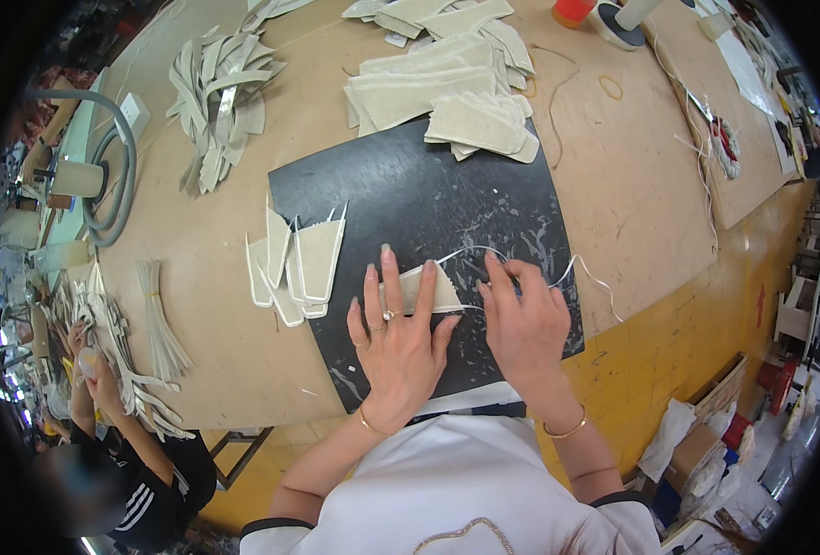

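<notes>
My left hand [399,347] lies flat with fingers spread, pressing a beige fabric piece [445,294] onto the black mat [373,194]. White cord [462,250] edges that piece and runs off its right end to my right hand [527,326]. The right fingers are bent and closed around the cord, and its loose tail curls out beyond them to the right. Whether anything else sits in that hand is hidden. Left of my left hand, several beige pieces with white edging [316,264] lie overlapping across the mat's edge.
Beige fabric pieces [419,92] are stacked at the far side, some over the mat's corner. Cut strips [220,92] heap at far left, and a bundle of strips [158,319] lies nearer. An orange cup [573,11] stands at the back. At left a co-worker's hands [95,375] hold something.
</notes>
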`<action>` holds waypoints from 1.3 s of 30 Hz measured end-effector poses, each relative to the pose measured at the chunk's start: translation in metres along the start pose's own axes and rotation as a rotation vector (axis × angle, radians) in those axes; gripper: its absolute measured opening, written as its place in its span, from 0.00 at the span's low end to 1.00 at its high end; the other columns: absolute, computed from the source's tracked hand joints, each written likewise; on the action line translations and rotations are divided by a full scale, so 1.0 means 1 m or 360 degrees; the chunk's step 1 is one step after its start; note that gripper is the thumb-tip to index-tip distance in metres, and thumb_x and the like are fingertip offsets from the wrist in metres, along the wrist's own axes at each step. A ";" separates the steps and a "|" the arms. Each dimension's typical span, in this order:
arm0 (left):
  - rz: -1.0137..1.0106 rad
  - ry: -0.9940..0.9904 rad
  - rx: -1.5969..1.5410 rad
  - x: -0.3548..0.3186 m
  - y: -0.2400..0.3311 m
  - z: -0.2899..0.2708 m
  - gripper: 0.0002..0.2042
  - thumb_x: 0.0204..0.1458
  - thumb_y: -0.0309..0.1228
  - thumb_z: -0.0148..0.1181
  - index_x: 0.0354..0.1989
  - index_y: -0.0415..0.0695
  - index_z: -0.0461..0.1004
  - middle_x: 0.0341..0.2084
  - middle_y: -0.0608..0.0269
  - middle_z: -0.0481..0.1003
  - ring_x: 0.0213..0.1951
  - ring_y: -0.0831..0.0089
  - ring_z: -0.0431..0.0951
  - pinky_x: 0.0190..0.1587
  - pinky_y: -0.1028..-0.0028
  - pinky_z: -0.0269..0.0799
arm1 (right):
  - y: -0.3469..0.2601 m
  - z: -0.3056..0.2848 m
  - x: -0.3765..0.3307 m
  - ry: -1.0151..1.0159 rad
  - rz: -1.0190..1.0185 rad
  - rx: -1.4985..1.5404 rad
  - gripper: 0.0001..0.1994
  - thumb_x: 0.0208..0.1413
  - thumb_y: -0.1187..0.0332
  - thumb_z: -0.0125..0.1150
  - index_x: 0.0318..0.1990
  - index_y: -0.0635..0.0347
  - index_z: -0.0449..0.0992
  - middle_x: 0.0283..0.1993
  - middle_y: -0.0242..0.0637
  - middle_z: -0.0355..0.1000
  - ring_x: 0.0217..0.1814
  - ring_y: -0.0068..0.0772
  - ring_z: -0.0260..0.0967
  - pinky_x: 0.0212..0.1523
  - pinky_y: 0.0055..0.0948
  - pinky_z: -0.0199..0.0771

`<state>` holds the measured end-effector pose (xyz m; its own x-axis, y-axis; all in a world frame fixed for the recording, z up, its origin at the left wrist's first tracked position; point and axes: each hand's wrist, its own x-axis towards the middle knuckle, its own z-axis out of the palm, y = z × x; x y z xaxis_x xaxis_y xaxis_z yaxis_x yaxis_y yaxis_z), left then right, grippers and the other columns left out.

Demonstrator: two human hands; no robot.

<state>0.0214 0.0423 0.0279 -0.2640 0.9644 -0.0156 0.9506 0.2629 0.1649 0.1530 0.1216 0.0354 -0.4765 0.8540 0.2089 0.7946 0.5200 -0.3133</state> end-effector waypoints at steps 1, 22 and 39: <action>0.0038 0.0063 0.0005 -0.001 -0.002 0.002 0.32 0.55 0.49 0.60 0.69 0.54 0.64 0.72 0.48 0.53 0.71 0.52 0.51 0.68 0.53 0.43 | -0.004 0.006 0.001 0.0051 0.0005 -0.0024 0.17 0.56 0.69 0.65 0.53 0.59 0.78 0.43 0.35 0.73 0.35 0.33 0.73 0.32 0.33 0.69; -0.0177 -0.0027 -0.0732 -0.006 -0.035 -0.026 0.29 0.49 0.28 0.70 0.61 0.45 0.67 0.44 0.50 0.73 0.48 0.56 0.73 0.50 0.61 0.67 | 0.018 -0.008 0.013 0.0191 0.0480 0.0313 0.16 0.58 0.65 0.66 0.52 0.60 0.78 0.43 0.39 0.71 0.35 0.34 0.72 0.32 0.28 0.72; 0.0632 0.0565 -0.0556 0.123 -0.069 -0.047 0.17 0.48 0.24 0.69 0.47 0.39 0.77 0.50 0.53 0.76 0.54 0.56 0.76 0.54 0.63 0.71 | 0.039 -0.023 0.050 -0.0209 0.0170 0.0746 0.10 0.48 0.75 0.67 0.39 0.59 0.75 0.55 0.35 0.73 0.37 0.43 0.76 0.35 0.36 0.74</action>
<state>-0.0845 0.1418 0.0607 0.0028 0.9023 0.4310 0.8937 -0.1956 0.4038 0.1691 0.1846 0.0549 -0.4689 0.8821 0.0441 0.6014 0.3555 -0.7155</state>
